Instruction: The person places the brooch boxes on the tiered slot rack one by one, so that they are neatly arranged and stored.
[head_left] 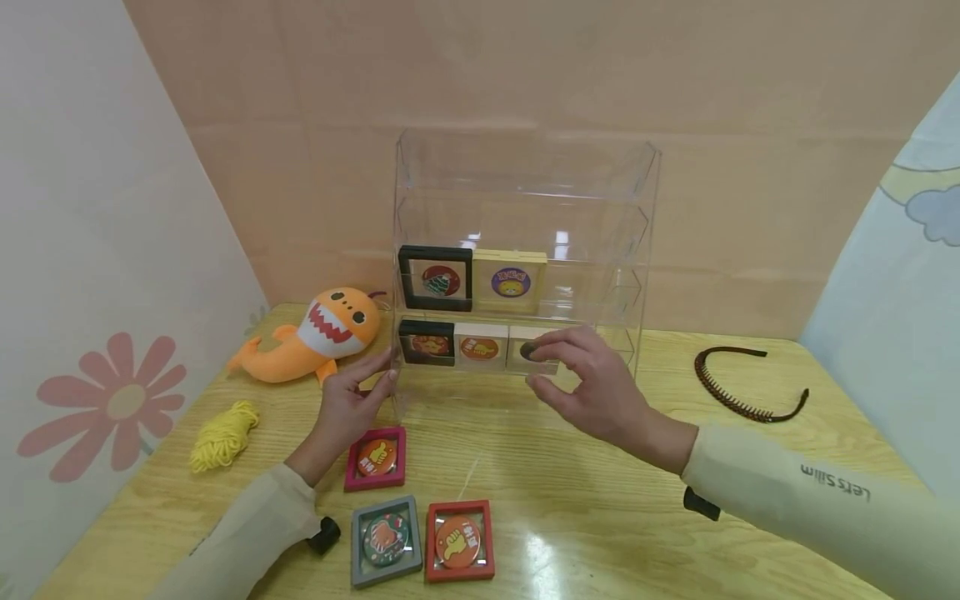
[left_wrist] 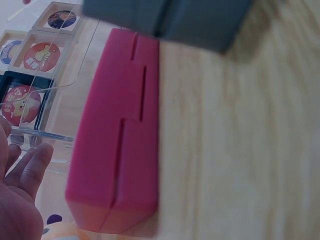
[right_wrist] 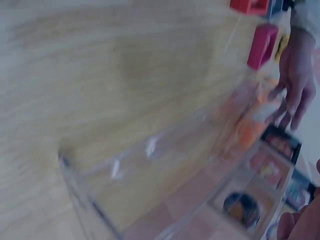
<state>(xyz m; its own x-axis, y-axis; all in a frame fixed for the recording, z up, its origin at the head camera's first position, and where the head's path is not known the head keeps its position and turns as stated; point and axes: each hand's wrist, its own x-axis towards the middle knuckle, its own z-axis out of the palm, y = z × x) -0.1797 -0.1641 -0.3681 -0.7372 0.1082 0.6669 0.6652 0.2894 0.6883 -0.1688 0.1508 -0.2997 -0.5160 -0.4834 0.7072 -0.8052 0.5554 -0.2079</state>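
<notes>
A clear acrylic tiered rack [head_left: 525, 197] stands at the table's back. My left hand [head_left: 352, 407] touches its left side with fairly straight fingers. In its bottom tier sit a black display frame [head_left: 427, 343], a pale pink one [head_left: 482, 348] and a cream one [head_left: 517, 364], each around a round badge. My right hand [head_left: 596, 383] hovers at the cream frame, fingers bent and thumb apart, its fingertips overlapping the badge in the head view. The right wrist view shows that frame's dark badge [right_wrist: 241, 209] uncovered, with fingers [right_wrist: 305, 222] beside it.
Higher in the rack are a black frame [head_left: 436, 279] and a yellow one [head_left: 510, 281]. Magenta [head_left: 401, 458], grey [head_left: 358, 546] and red [head_left: 489, 542] frames lie in front. An orange shark plush [head_left: 277, 360], yellow cord [head_left: 225, 436] and brown headband [head_left: 723, 396] lie around.
</notes>
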